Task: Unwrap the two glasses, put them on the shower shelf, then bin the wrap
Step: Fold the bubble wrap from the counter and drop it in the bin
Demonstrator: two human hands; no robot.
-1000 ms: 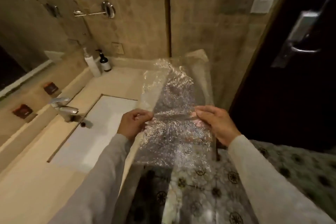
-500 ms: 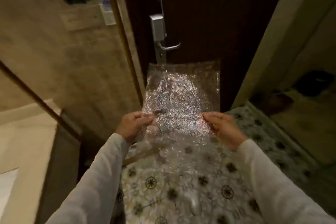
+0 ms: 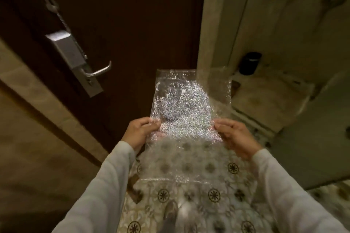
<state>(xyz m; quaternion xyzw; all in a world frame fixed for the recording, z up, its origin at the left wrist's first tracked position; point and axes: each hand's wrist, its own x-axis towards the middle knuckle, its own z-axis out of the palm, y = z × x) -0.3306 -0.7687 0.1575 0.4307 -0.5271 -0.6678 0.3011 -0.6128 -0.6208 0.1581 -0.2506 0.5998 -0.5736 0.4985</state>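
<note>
Your left hand and right hand each pinch a side edge of the wrap, spread mid-frame above the floor. Slacken either grip and it flops down. It also screens your footing.

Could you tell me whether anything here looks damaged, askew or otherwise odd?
Nothing stands out: the left hand and right hand each pinch a side edge of the bubble wrap, which is crinkled but shows no tear.
</note>
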